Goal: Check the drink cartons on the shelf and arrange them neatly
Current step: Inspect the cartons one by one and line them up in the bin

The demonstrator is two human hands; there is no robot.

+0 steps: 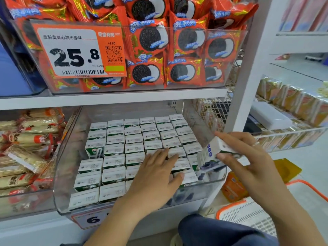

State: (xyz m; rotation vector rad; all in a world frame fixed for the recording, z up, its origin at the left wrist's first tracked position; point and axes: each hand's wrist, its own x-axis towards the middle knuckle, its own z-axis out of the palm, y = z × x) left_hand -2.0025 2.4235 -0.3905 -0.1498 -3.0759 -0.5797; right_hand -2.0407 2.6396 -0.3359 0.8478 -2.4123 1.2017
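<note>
Cartons — packed in rows in clear shelf bin; light, stiff, likely dent-prone. Left hand flat on tops. Right hand pinches one carton by its edges — take others likewise.

The price tag on the clear bin of cookie packs reads 奥利奥夹心饼干原味 across its top, then 25.8 in large black digits with 元/500g beside it. Its orange right part carries 零食有鸣, +270 and a QR code. The packs beside the tag show 奥利奥. Well below the tag, a label under the carton bin shows a 6. Print on the cartons is too small to read.
</note>
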